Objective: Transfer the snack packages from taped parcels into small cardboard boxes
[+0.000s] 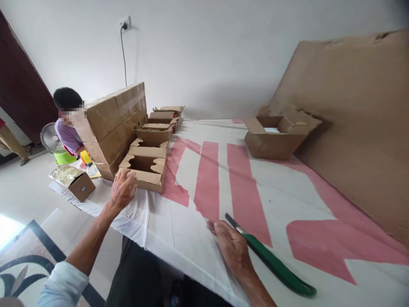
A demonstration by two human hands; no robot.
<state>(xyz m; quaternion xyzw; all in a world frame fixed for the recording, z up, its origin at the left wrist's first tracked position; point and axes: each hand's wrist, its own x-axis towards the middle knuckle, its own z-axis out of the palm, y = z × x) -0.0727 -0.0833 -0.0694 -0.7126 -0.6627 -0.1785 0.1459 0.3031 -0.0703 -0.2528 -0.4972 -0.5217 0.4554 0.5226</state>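
Note:
My left hand [123,189] rests with fingers spread on the near corner of an open, empty cardboard box [145,168], the closest in a row of several similar boxes [159,123] on a white and pink cloth [223,183]. My right hand [231,245] lies flat on the cloth, fingers stretched out, right beside a green-handled utility knife [271,262] whose blade points away from me. The hand touches or nearly touches the knife's handle but does not grip it.
Stacked large cartons [111,123] stand behind the row. A bigger open box [275,136] sits at the far right before a leaning cardboard sheet [358,119]. A small box [75,181] lies on the floor at left, near a seated person [68,128] and a fan [49,136].

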